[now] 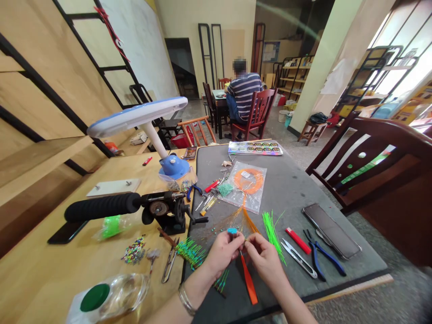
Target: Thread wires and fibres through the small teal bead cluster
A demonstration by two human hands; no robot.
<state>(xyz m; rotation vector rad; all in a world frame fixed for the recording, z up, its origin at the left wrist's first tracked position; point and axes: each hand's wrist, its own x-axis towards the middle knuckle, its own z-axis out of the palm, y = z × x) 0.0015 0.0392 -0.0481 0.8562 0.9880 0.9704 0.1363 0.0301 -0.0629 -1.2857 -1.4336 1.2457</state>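
My left hand (223,250) and my right hand (264,256) meet over the grey mat (290,189), fingertips pinched together. Between them runs a thin orange strand (243,215) that leads up toward the bag of orange cord (249,180). A small blue bead cluster (232,231) sits at my left fingertips. An orange strip (249,281) lies on the mat under my hands. A bundle of green strands (272,229) lies just right of my right hand, and beaded green strands (191,252) lie left of my left hand.
Red-handled tool (298,240), snips (299,257), blue pliers (324,254) and a phone (331,230) lie to the right. A black vise (162,209), blue lamp (138,117), loose beads (134,249) and a glass jar (118,294) are to the left. A person (243,92) sits at a far table.
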